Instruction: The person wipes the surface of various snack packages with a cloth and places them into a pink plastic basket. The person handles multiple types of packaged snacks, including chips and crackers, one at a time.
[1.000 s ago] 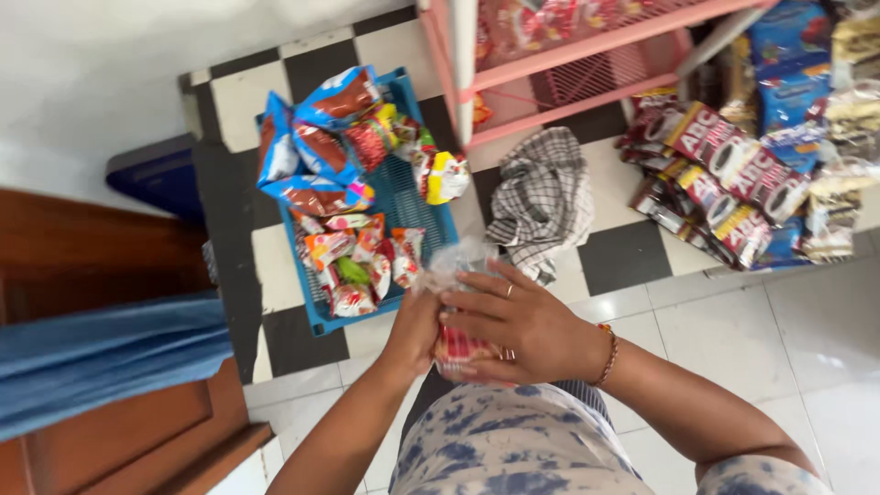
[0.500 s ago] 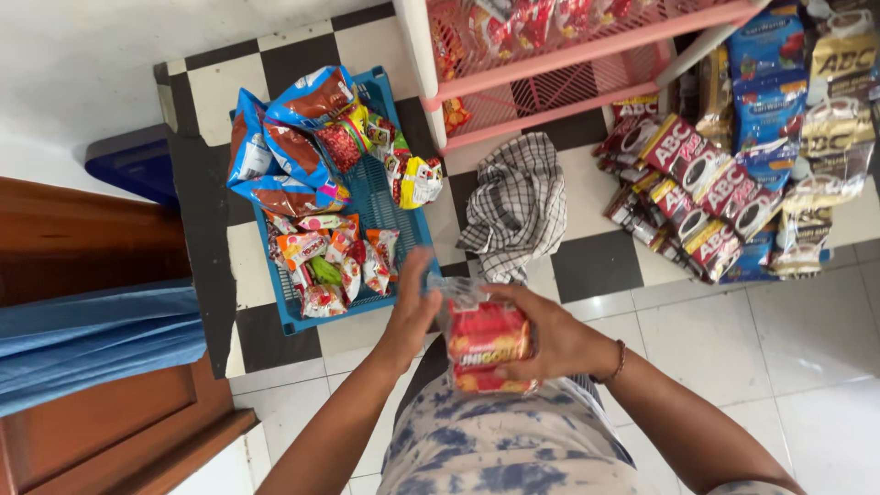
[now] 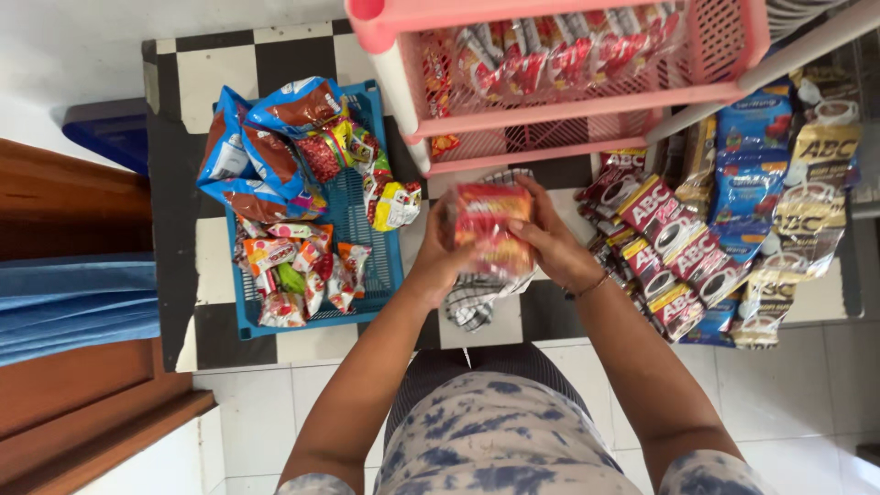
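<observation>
Raised, blurred red packet (image 3: 490,229), two-handed

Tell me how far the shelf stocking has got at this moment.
Done: the pink rack already holds a row of red sachet packs. In hand: the left hand and right hand hold a red snack bundle just below the rack. Left: the blue crate is full of snack packs, and coffee sachet strips lie on the floor.
</observation>
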